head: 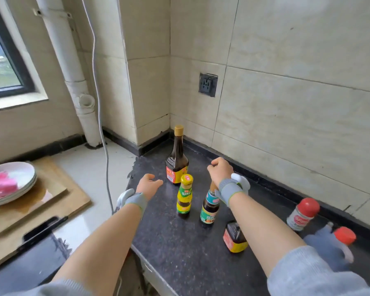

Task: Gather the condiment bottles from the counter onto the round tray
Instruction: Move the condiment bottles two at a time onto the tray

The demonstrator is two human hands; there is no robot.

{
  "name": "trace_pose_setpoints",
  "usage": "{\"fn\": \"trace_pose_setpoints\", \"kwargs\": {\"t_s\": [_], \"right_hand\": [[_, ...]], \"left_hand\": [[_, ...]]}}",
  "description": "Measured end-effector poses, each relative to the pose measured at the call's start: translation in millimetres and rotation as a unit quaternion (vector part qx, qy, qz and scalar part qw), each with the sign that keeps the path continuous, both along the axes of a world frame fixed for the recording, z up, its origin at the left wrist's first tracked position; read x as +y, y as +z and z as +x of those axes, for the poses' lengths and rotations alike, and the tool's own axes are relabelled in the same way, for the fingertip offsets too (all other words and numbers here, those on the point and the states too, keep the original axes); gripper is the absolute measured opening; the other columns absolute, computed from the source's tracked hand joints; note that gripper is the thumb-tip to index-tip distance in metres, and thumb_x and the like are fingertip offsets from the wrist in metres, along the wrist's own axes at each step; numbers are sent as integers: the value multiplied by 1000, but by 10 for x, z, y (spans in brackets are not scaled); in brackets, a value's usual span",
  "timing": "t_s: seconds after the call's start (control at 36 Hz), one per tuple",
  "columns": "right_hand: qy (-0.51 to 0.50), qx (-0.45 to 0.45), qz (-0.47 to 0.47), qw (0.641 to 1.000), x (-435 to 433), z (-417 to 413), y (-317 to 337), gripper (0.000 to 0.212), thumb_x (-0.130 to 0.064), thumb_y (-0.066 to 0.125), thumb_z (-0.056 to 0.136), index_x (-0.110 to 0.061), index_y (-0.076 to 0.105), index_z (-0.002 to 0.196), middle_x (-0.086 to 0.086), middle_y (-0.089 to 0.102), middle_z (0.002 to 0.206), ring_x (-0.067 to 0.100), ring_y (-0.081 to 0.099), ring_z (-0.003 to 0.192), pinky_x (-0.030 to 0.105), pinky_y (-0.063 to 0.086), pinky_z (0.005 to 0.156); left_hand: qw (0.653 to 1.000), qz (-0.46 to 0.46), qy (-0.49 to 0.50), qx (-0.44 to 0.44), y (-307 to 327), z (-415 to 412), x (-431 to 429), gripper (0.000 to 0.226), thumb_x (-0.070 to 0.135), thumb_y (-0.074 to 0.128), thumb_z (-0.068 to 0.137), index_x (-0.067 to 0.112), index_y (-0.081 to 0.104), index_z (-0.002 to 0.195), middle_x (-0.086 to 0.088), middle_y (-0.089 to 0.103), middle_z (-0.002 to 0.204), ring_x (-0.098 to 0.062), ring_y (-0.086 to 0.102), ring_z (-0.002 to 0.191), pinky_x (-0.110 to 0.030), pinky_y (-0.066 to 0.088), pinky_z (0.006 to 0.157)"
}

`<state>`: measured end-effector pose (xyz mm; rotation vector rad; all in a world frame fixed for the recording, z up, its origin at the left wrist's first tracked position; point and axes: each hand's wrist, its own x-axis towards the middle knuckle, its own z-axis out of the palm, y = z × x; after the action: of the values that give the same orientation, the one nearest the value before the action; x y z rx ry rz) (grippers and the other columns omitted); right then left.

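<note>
Several condiment bottles stand on the dark speckled counter (179,253). A tall dark bottle with a gold cap (176,161) is at the back. In front of it are a small yellow-labelled bottle (184,198) and a teal-labelled dark bottle (209,209), whose top is hidden behind my right wrist. My right forearm partly covers a squat dark bottle with an orange label (235,239). My left hand (149,184) hovers open just left of the tall bottle. My right hand (220,169) is curled shut to the right of the tall bottle, holding nothing I can see.
A red-capped white shaker (302,212) and another red-capped container (344,235) beside a grey glove (327,246) sit at the right by the wall. At the left, stacked white round plates (19,169) rest on a wooden board (51,201), with a black knife (44,230) nearby. A cable (107,167) hangs down.
</note>
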<state>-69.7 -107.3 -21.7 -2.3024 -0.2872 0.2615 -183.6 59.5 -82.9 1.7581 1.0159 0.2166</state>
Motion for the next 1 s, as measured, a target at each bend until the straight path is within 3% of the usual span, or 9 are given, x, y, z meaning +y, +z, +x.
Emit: {"fn": "trace_pose_setpoints", "kwargs": {"t_s": [0.08,0.28,0.33,0.39,0.44,0.5,0.69,0.86,1.0], "right_hand": [[-6,-1,-16,1000,233,232,-12,30,-16,49,91,-6,58,118,13,62,123,31,56,114,32,44,93],[-46,64,-55,995,604,613,-84,32,-13,49,92,-5,56,122,13,58,130,31,52,121,32,41,99],[-52,89,-74,992,670,684,-111,34,-14,49,92,-3,55,124,14,56,132,31,51,123,33,40,101],[-73,106,-97,987,757,768,-126,39,-14,49,92,3,54,126,20,55,134,34,51,124,36,41,103],[-71,117,-112,984,800,784,-122,44,-14,49,91,8,51,129,26,51,137,37,50,126,41,41,106],[-69,129,-128,981,835,808,-154,45,-16,49,91,8,51,128,25,52,136,37,51,125,41,41,105],[-65,164,-165,970,947,806,-323,45,-22,52,90,4,56,126,21,58,131,35,56,120,39,44,102],[-68,169,-162,970,941,800,-291,50,-26,54,90,-10,44,136,10,49,142,28,48,129,31,39,103],[-71,143,-133,978,779,738,-106,67,-29,60,87,-12,29,145,9,38,150,27,43,133,32,38,104]], "left_hand": [[1000,8,-28,-6,4,375,283,69,31,65,82,12,34,141,-15,44,144,-33,44,131,-43,38,109],[988,57,-139,-26,167,1265,611,80,35,68,79,15,28,145,-13,39,148,-31,35,137,-44,33,112],[985,60,-158,-39,193,1485,651,70,36,68,78,11,38,137,-14,50,138,-33,44,130,-44,37,108],[983,46,-171,-48,160,1744,717,45,32,67,80,10,49,115,-17,59,124,-35,52,119,-41,42,101],[985,26,-160,-63,128,1801,742,25,27,64,82,14,49,97,-18,63,113,-35,57,110,-39,44,94],[984,7,-160,-79,59,1855,784,19,24,64,81,15,52,92,-16,65,102,-34,60,104,-36,44,88],[970,-57,-204,-116,-23,1932,893,8,11,60,82,12,54,89,-10,57,86,-25,53,85,-32,39,81],[961,-111,-176,-180,268,2022,999,21,-2,60,72,13,52,60,-6,49,60,-22,45,65,-27,37,60],[921,-149,-261,-247,862,2083,786,13,7,63,55,10,54,45,3,54,36,-21,47,46,-27,41,55]]}}
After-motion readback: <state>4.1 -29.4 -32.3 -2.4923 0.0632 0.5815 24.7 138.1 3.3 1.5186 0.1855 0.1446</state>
